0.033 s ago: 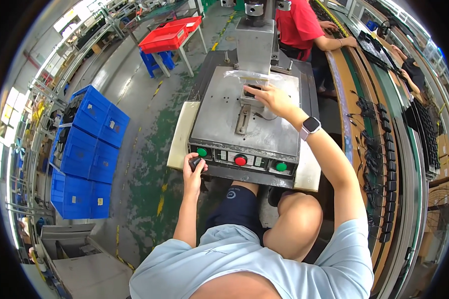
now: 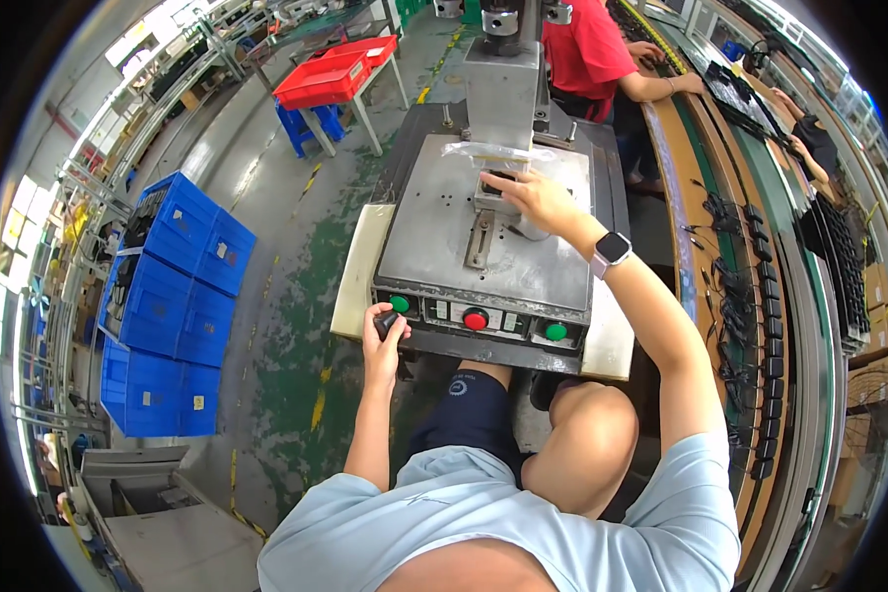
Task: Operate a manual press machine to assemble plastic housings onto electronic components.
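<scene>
My left hand [image 2: 381, 340] is closed round a small black piece [image 2: 387, 323], held beside the left green button [image 2: 399, 304] of a press machine. Its exact kind is partly hidden by my fingers. My right hand [image 2: 543, 202] reaches over the metal fixture [image 2: 490, 202] in the middle of the press plate [image 2: 434, 237], fingers stretched out. My fingertips lie at a black part [image 2: 493, 184] seated in that fixture. Directly behind stands the press head [image 2: 503, 94], with clear film [image 2: 493, 151] at its lower end.
A red button [image 2: 476, 318] and right green button [image 2: 555, 331] sit on the front panel. Blue bins [image 2: 192, 266] are stacked at left; red trays [image 2: 326, 74] stand farther back. At right, a conveyor line [image 2: 701, 227] carries black adapters with cables. A co-worker in red [image 2: 587, 49] works behind.
</scene>
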`<control>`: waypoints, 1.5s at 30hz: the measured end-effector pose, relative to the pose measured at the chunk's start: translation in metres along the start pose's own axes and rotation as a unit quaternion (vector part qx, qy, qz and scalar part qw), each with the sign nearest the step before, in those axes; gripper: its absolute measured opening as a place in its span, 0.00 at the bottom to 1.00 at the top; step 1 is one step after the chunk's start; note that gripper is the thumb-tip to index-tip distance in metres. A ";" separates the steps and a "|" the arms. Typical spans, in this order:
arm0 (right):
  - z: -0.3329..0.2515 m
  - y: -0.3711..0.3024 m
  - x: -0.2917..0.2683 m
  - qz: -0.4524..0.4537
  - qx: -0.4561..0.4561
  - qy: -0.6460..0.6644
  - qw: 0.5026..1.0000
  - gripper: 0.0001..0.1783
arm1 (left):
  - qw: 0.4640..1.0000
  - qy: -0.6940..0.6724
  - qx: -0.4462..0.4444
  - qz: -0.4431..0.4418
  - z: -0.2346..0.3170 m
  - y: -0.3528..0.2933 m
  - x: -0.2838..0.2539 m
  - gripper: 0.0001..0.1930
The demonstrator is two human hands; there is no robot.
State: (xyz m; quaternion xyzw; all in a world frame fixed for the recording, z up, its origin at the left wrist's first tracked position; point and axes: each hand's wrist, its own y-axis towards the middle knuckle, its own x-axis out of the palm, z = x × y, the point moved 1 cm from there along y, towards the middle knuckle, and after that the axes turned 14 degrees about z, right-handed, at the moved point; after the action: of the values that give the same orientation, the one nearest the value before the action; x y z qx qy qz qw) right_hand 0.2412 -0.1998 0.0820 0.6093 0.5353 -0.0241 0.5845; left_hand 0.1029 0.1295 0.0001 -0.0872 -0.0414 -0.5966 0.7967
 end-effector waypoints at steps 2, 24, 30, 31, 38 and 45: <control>0.004 0.006 -0.007 -0.039 -0.063 -0.054 0.996 0.29 | 0.999 0.027 0.046 -0.001 -0.006 0.009 0.006 0.15; -0.111 -0.091 -0.096 -0.109 0.129 0.263 0.950 0.42 | 0.983 -0.088 0.115 -0.113 0.094 -0.061 0.150 0.14; -0.076 -0.146 -0.100 -0.105 -0.017 -0.136 0.985 0.48 | 0.990 0.032 0.132 0.043 0.016 0.000 0.043 0.16; -0.070 -0.155 -0.088 -0.079 -0.032 -0.157 0.984 0.49 | 0.983 0.075 0.163 0.049 -0.010 0.021 0.021 0.16; -0.079 -0.148 -0.081 -0.073 -0.044 -0.184 0.979 0.54 | 0.981 0.109 0.161 0.012 -0.016 0.032 0.014 0.16; -0.104 -0.100 -0.067 -0.075 0.015 0.038 0.996 0.55 | 0.972 -0.045 0.175 -0.151 0.088 -0.048 0.118 0.15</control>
State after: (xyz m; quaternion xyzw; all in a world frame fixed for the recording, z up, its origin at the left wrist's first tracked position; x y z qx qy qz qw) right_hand 0.0825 -0.1903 0.0895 0.5767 0.6007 -0.0526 0.5512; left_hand 0.0943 0.0214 0.1107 0.0341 -0.1934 -0.6886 0.6980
